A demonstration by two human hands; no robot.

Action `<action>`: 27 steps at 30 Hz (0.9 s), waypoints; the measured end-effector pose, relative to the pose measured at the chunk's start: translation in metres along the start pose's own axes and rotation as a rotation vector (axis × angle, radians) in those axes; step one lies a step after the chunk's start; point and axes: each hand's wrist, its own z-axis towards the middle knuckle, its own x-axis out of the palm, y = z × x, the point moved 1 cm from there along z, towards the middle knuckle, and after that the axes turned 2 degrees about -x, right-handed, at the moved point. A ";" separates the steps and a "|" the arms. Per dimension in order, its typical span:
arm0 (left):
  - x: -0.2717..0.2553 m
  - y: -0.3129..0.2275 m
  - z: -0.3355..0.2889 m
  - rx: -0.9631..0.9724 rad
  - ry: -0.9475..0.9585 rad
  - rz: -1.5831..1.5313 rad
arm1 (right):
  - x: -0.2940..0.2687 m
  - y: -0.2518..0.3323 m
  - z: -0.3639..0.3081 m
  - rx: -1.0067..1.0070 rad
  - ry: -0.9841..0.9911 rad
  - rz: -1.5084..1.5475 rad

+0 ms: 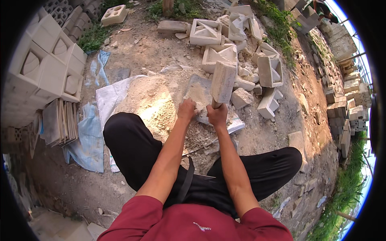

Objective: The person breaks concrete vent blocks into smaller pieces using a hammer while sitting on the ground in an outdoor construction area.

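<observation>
My right hand [217,113] is wrapped round the short handle of a mallet with a big, pale, block-shaped head [223,81]. The head points away from me, raised over a flat grey slab [193,82] dusted with crumbs. At the near left part of that slab is my left hand [187,109], fingers closed. A pale lump shows at its fingertips, but what it grips is mostly hidden. Beside my left hand spreads a heap of crushed, sandy rubble [155,102], lying on a white sheet [114,94].
Broken pale blocks [219,56] pile up beyond the mallet. Moulded blocks [48,60] are stacked at left, above a bundle of thin boards [62,122] and a torn blue sheet [89,140]. More blocks [341,112] line the right side. Another person [325,11] is at the far right.
</observation>
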 end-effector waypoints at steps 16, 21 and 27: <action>0.013 -0.013 0.000 -0.047 0.086 -0.017 | -0.020 0.016 -0.005 0.047 0.097 -0.014; 0.007 -0.024 0.000 -0.047 0.076 -0.015 | -0.026 -0.014 -0.027 0.218 0.174 -0.157; 0.012 -0.015 -0.001 -0.066 0.035 -0.009 | -0.033 0.009 -0.019 0.263 0.133 -0.050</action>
